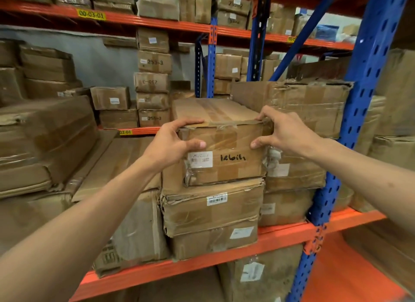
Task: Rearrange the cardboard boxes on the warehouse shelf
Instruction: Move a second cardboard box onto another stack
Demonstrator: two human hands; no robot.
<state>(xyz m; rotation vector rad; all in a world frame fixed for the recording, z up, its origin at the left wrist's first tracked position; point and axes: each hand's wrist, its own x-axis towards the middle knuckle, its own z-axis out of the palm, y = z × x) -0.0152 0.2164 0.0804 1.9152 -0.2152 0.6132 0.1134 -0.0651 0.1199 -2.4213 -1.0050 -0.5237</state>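
Note:
A long taped cardboard box (224,164) with a white barcode label and black handwriting on its front end lies on top of a stack at the middle of the shelf. My left hand (174,142) grips its upper left front corner, fingers over the top edge and thumb on the front face. At the upper right front corner my right hand (283,131) holds it the same way. Under it sit two crumpled boxes, the upper one (211,209) with a barcode label and the lower one (213,238).
An orange shelf beam (280,235) runs under the stack. A blue upright (350,131) stands close on the right. A large taped box (301,104) sits to the right of the held box, and flat boxes (45,140) lie to the left. Further stacked boxes (153,83) fill the back.

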